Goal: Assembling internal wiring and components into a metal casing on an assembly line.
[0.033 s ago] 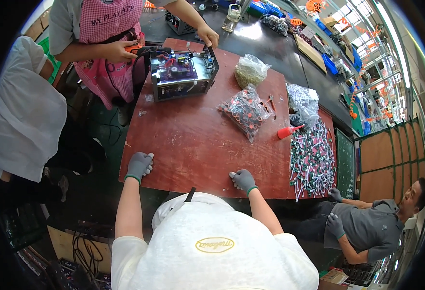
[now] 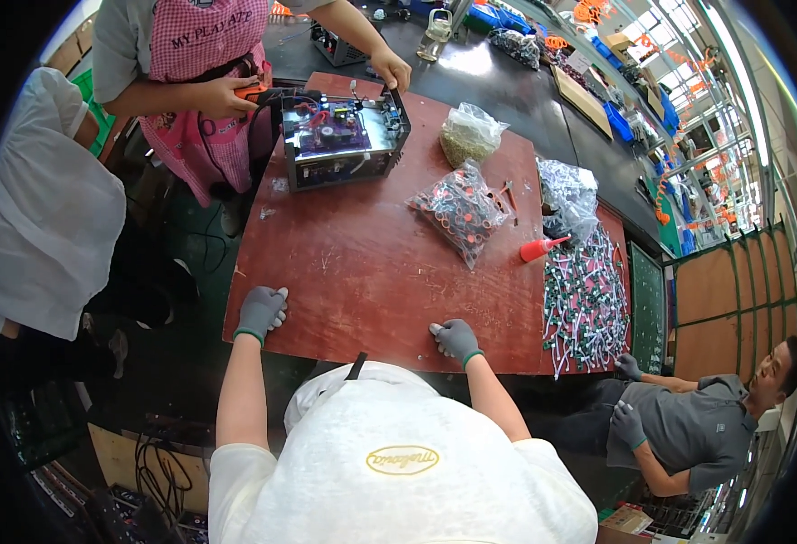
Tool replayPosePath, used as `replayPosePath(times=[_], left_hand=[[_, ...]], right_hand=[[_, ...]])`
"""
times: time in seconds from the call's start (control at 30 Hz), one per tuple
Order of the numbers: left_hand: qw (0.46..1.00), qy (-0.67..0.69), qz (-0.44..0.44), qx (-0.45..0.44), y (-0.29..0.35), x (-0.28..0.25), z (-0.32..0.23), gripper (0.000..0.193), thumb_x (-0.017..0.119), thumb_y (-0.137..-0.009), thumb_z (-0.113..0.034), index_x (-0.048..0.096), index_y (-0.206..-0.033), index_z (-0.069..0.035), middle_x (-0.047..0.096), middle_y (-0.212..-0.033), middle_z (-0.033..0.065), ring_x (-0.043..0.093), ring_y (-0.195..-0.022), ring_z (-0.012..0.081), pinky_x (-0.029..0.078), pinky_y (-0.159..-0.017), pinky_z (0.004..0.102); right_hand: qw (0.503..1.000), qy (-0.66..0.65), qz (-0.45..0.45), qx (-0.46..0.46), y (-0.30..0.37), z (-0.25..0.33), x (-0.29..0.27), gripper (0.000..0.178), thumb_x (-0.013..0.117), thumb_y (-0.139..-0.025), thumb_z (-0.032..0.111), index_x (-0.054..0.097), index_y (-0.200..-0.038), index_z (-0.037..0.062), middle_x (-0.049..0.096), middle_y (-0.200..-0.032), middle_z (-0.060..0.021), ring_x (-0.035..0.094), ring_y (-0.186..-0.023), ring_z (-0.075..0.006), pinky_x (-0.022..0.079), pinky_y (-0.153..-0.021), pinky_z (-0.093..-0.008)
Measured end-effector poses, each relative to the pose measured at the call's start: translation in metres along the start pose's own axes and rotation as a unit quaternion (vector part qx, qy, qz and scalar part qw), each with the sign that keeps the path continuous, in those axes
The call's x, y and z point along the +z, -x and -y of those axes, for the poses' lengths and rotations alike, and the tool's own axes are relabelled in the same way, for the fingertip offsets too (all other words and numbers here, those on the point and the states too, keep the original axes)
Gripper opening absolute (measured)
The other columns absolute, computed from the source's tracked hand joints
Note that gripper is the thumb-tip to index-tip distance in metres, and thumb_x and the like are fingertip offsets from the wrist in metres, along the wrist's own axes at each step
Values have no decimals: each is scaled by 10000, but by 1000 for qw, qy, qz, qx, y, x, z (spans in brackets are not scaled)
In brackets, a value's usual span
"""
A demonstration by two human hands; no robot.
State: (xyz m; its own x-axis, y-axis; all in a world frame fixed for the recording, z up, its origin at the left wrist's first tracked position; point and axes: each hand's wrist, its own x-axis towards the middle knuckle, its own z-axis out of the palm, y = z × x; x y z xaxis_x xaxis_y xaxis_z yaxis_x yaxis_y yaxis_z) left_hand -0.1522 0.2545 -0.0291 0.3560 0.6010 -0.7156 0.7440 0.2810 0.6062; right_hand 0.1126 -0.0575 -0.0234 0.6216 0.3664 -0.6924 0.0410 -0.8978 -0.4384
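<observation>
My left hand (image 2: pixel 260 311), in a grey glove with a green cuff, rests at the near left corner of the red-brown tabletop (image 2: pixel 344 263). Its fingers are curled in and I see nothing in them. Gloved the same way, my right hand (image 2: pixel 457 339) lies on the near edge with fingers folded and nothing visible in the grasp. Beyond them is a clear bag of orange and black rings (image 2: pixel 464 210). A red squeeze bottle (image 2: pixel 541 247) lies to its right. At the far left of the table stands an open-topped metal device (image 2: pixel 344 140) showing circuit boards and wires.
A person in a pink checked apron (image 2: pixel 208 45) holds an orange-handled tool (image 2: pixel 251 91) and touches the device. A bag of small brass-coloured parts (image 2: pixel 471 134) stands farther back. Many white-wired green connectors (image 2: pixel 587 304) cover the right side, near a seated person in grey (image 2: pixel 689 426).
</observation>
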Motion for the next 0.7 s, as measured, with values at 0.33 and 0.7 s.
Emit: replayPosePath(times=[0.33,0.7], left_hand=[[1000,-5,2,5,-5,0,2,398,538,-935,-342,608,-712,-20,577,-573,59,514,-415,149,389,-403,296],[1000,14,2,-1,-5,0,3,397,539,-936,-350,602,-719,-24,574,-573,56,505,-411,144,383,-397,287]], right_hand=[[999,-22,17,20,-9,-3,0,383,589,-905,366,610,-745,19,570,-566,-59,510,-443,-152,407,-438,-300],[999,-19,36,36,-1,10,-8,383,588,-902,369,605,-724,30,580,-570,-63,517,-445,-153,407,-436,-297]])
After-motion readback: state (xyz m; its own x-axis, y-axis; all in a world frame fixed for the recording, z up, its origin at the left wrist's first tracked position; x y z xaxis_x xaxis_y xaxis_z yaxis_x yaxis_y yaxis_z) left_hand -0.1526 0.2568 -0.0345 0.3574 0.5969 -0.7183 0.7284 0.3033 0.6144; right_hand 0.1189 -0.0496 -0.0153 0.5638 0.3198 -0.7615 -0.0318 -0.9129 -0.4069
